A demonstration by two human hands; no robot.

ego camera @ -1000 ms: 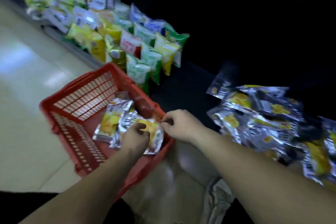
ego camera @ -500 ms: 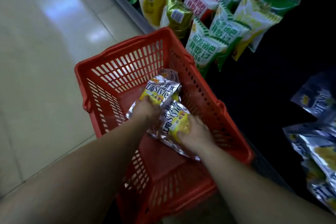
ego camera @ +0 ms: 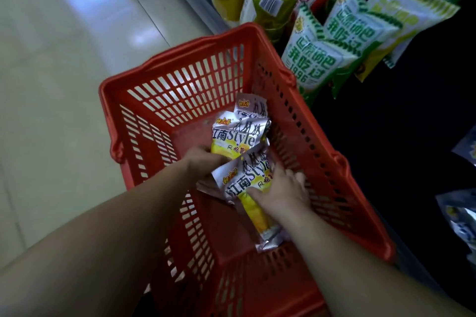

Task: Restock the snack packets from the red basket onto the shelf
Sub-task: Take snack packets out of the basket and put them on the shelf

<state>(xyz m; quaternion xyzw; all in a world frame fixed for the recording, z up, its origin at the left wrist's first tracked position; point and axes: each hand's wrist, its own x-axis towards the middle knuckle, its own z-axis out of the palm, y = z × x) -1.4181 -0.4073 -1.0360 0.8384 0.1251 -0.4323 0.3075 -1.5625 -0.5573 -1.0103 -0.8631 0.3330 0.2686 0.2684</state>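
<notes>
The red basket [ego camera: 180, 64] stands on the floor beside the dark shelf [ego camera: 386, 136]. Inside it lie silver-and-yellow snack packets. My left hand [ego camera: 206, 162] grips the lower edge of the far packet [ego camera: 237, 134]. My right hand [ego camera: 283, 190] holds the near packet [ego camera: 247, 177], thumb on its front and fingers round its right side. A third packet's top corner [ego camera: 251, 104] shows behind the other two. Both forearms reach down into the basket.
Green-and-white and yellow snack bags [ego camera: 319, 54] stand in rows on the low shelf just beyond the basket. Silver packets [ego camera: 461, 219] lie on the shelf at the right edge. Pale tiled floor [ego camera: 64, 85] spreads out to the left.
The view has dropped and closed in on the basket. Both hands went from its near rim down inside, and each now holds a packet.
</notes>
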